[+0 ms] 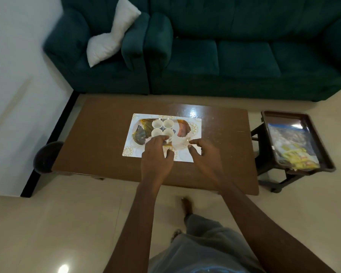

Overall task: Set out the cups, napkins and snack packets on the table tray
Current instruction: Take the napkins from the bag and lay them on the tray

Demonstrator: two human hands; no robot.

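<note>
A white tray [135, 150] with gold and leaf patterns lies on the brown coffee table [98, 134]. Several white cups stand on it in a tight square: two far cups [157, 123] and two near ones [156, 132]. My left hand [158, 154] reaches over the tray's near edge, its fingertips curled on the rim of the near right cup [168, 132] and its thumb below that cup. My right hand [203, 154] hovers over the tray's near right corner with fingers loosely spread and holds nothing. Snack packets [295, 152] lie on a dark brown tray [321, 142] to the right.
The dark tray sits on a low dark stand [274, 174] just off the table's right end. A green sofa [224, 56] with a white cushion [110, 36] runs behind the table. A dark round stool [45, 156] stands at the table's left corner. My feet are on the tiled floor.
</note>
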